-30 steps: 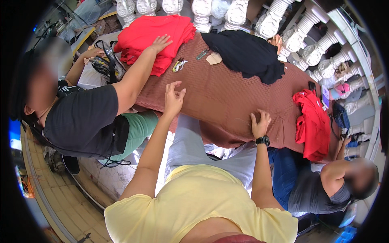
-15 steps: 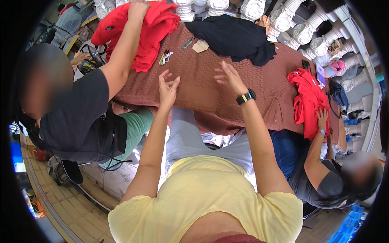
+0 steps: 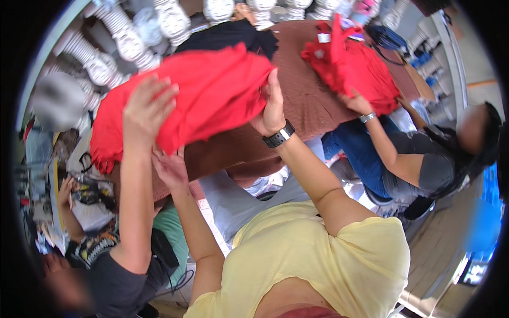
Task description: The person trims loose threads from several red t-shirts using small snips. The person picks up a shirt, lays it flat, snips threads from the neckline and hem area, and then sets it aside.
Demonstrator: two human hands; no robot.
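Observation:
A bunched red garment (image 3: 212, 90) hangs blurred over the brown-covered table in front of me. At its right end, my right hand (image 3: 271, 111) is closed on the edge, thumb up, with a black-strapped watch on the wrist. Palm up, my left hand (image 3: 172, 168) holds the garment's near lower edge from below; its fingers are partly hidden by cloth. Above it, the left co-worker's hand (image 3: 150, 103) crosses in front of the same garment, fingers spread and blurred. A black garment (image 3: 228, 36) lies behind, partly covered by the red one.
The brown tablecloth (image 3: 297, 69) shows between the garments. On the right, a second person's hand (image 3: 359, 102) touches another red garment (image 3: 360, 69). White carved balusters (image 3: 172, 21) line the far side. A dark blue bag (image 3: 389, 40) sits at the far right.
My hands, apart and holding nothing before, now hold the red garment. It has come from the left co-worker's side toward me. The view has turned left.

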